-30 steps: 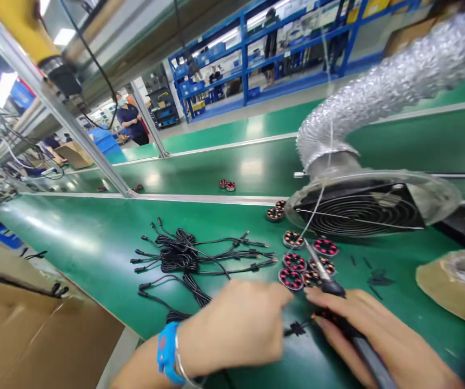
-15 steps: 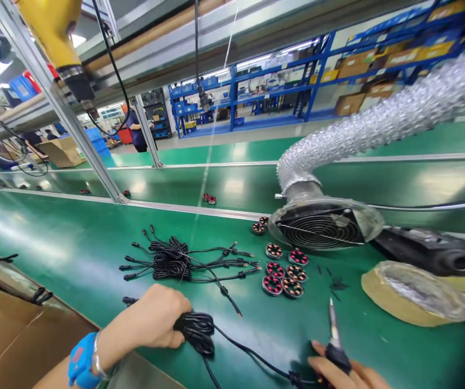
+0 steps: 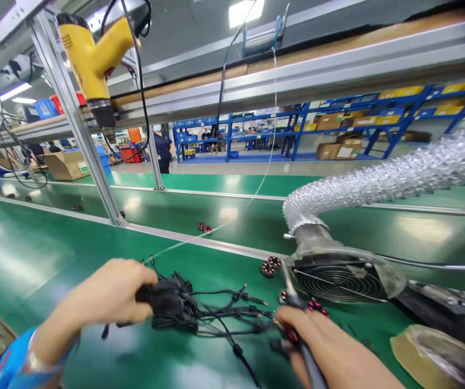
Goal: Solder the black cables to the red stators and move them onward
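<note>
My left hand [image 3: 114, 292], with a blue wristband, grips a coiled black cable bundle [image 3: 145, 296] at the left end of the cable pile [image 3: 175, 308]. My right hand [image 3: 313, 335] is closed around a soldering iron [image 3: 291, 283], its metal tip pointing up and away. Beneath that hand, a cable end and a small red-dotted round part show, blurred. Cable leads with copper-coloured ends stretch from the pile toward my right hand. Round coil parts [image 3: 271, 266] lie beyond the iron, some hidden by my right hand.
A fan [image 3: 338, 278] with a silver duct [image 3: 378, 173] stands at right, near a tape-like roll [image 3: 423, 351]. A metal rail [image 3: 216, 246] crosses the bench. A yellow heat gun [image 3: 94, 59] hangs upper left. A person [image 3: 162, 148] stands in the background.
My left hand has moved the held cable bundle up and left to the pile. My right hand has brought the iron up and left, near the coil parts. The camera view has tilted upward.
</note>
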`<state>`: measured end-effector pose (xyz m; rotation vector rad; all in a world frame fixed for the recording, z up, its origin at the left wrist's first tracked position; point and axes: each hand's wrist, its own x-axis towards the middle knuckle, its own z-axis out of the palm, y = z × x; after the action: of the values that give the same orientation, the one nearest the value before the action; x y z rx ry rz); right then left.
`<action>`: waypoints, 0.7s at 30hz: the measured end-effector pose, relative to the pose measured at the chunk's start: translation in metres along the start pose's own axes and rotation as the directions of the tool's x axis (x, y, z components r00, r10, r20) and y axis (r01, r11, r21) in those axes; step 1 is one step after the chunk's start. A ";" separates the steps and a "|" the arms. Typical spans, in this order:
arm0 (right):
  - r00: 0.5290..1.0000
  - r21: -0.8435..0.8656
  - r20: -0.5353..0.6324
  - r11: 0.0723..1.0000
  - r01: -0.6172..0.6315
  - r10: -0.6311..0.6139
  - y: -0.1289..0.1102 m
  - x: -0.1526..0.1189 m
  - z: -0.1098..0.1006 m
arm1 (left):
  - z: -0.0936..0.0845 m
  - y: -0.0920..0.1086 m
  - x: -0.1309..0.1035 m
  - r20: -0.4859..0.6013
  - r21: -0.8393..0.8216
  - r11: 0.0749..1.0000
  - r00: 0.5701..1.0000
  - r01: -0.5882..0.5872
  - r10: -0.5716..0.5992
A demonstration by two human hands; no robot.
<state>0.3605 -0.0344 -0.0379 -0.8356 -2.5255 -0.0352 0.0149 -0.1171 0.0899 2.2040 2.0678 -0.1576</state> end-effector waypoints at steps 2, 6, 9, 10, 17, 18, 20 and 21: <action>0.972 -0.087 0.175 0.986 -0.142 0.155 0.003 0.073 -0.011 | -0.026 -0.029 0.048 -0.043 0.010 0.996 0.995 0.087 -0.086; 0.929 -0.150 0.165 0.940 -0.308 0.331 0.029 0.208 0.005 | -0.046 -0.066 0.162 -0.183 -0.034 0.969 0.951 0.246 -0.248; 0.865 -0.172 0.156 0.875 -0.452 0.477 0.060 0.265 0.043 | -0.024 -0.068 0.232 -0.261 -0.065 0.966 0.930 0.252 -0.260; 0.841 -0.175 0.153 0.852 -0.494 0.519 0.071 0.274 0.056 | -0.011 -0.067 0.249 -0.271 -0.073 0.972 0.933 0.225 -0.237; 0.740 -0.199 0.109 0.744 -0.638 0.663 0.125 0.269 0.118 | 0.080 -0.073 0.314 -0.251 -0.084 0.996 0.968 -0.034 0.012; 0.733 -0.206 0.100 0.735 -0.646 0.672 0.129 0.270 0.119 | 0.087 -0.076 0.319 -0.249 -0.086 0.995 0.968 -0.055 0.032; 0.723 -0.221 0.083 0.720 -0.658 0.686 0.133 0.275 0.118 | 0.097 -0.082 0.328 -0.253 -0.088 0.994 0.966 -0.067 0.042; 0.722 -0.225 0.074 0.717 -0.660 0.688 0.133 0.278 0.116 | 0.100 -0.084 0.332 -0.254 -0.087 0.994 0.966 -0.063 0.039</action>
<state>0.1914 0.2485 -0.0323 -1.8655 -2.2039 0.0398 -0.0474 0.2004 -0.0614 2.3205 2.0865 0.2333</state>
